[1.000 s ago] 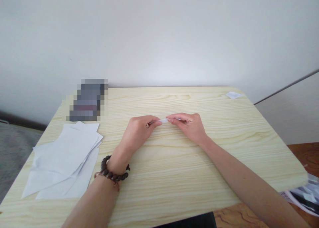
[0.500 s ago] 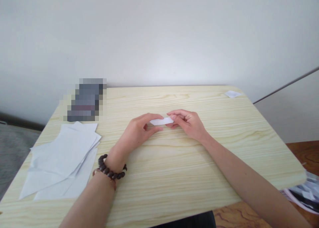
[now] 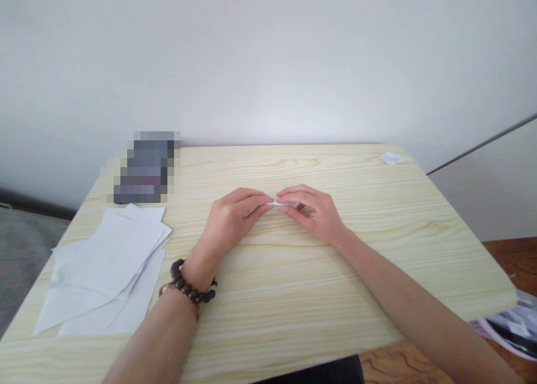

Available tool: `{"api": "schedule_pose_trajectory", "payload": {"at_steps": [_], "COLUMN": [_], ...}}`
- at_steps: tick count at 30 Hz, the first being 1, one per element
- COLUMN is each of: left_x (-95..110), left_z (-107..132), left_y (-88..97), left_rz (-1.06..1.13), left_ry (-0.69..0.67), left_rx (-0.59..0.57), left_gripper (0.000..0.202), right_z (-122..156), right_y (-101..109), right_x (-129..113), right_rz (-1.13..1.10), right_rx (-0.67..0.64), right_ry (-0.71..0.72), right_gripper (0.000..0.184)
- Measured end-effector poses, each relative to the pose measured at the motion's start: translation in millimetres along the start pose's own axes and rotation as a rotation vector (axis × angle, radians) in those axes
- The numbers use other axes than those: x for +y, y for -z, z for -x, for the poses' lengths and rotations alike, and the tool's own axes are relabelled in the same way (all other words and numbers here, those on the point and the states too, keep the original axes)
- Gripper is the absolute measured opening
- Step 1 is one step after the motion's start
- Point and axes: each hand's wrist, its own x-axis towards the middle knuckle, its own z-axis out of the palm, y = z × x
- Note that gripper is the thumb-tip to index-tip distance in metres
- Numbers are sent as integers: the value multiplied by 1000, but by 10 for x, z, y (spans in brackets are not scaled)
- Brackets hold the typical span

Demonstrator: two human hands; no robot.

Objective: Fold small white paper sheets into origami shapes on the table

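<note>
1. paper strip [image 3: 276,204]: located at the center of the frame, above the tabletop, between the fingertips of both hands. whether it touches the surface cannot be told.
2. left hand [image 3: 230,215]: fingers curved, nearly closed, tips aimed toward the right of the frame. the thumb lies below and the fingers above; together they pinch the left end of the strip.
3. right hand [image 3: 319,212]: fingers curved, tips aimed toward the left of the frame. the thumb lies below and the fingers above, slightly spread, grasping the right end of the strip. the exact contact of each finger is hidden.
4. strip orientation: long axis runs left to right across the frame, close to level. the strip is seen nearly edge-on and appears as a thin white line; its ends point into the left and right fingers.
5. fingertip spacing: the two sets of tips are near each other, with a short section of strip exposed between them.
6. paper sheets [image 3: 113,255]: overlapping loosely at the lower left of the frame, on the table [image 3: 293,294].
7. dark pixelated object [image 3: 145,169]: left of the frame, just beyond the sheets.
8. small white paper piece [image 3: 392,159]: near the far right corner of the table.
9. beaded bracelet [image 3: 191,288]: worn on the left wrist.
</note>
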Motion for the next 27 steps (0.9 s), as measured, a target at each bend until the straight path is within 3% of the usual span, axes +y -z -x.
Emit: {"api": "schedule_pose_trajectory", "payload": {"at_steps": [5, 10, 17, 20, 27], "left_x": [8, 53, 87, 90, 81], "left_z": [-1, -1, -19, -29, -53], "left_y": [-4, 9, 50, 85, 112], "left_rz": [-30, -25, -5, 29, 123], "left_ry": [-63, -81, 124, 239, 282], "left_rx": [6, 26, 35, -22, -152], "left_gripper": [15, 13, 18, 23, 27], "right_z": [-9, -6, -37, -50, -48], "right_y": [-23, -25, 16, 43, 46], "right_x": [17, -38, -39, -25, -35], "right_rz": [197, 273, 177, 127, 56], "right_rx": [55, 59, 136, 136, 113], "right_ry": [153, 173, 24, -71, -190], "right_gripper": [13, 15, 14, 12, 12]}}
